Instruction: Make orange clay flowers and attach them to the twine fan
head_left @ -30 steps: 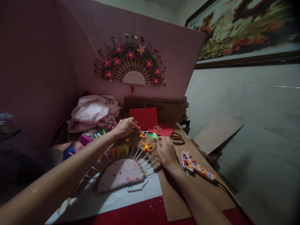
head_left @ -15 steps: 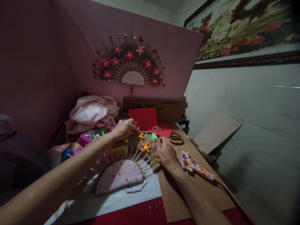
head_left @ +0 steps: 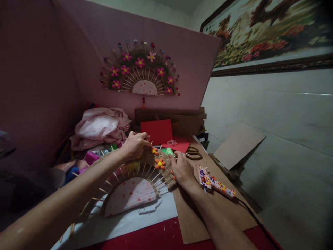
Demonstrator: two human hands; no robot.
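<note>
A fan-shaped craft (head_left: 169, 173) of woven burlap and thin sticks lies on the table, with a dotted pale half-circle (head_left: 132, 194) at its centre. Orange flowers with yellow centres, one of them a whole orange flower (head_left: 160, 164), sit on the burlap. My left hand (head_left: 136, 144) is closed at the upper edge of the craft, its fingertips beside another orange flower (head_left: 154, 150); what they pinch is hidden. At the craft's right edge, my right hand (head_left: 182, 168) has its thumb and index finger bent against the rim.
Right of my right hand lies a flower-patterned glue gun (head_left: 215, 184) with a black cord, on cardboard (head_left: 192, 222). Scissors (head_left: 194, 152) and red sheets (head_left: 156, 132) are behind. Bundled pink cloth (head_left: 101, 126) is at left. A finished-looking fan (head_left: 140, 73) hangs on the pink panel.
The view has shifted slightly. My left hand has turned a little, its fingers curled more over the craft's upper edge. My right hand keeps its place at the rim.
</note>
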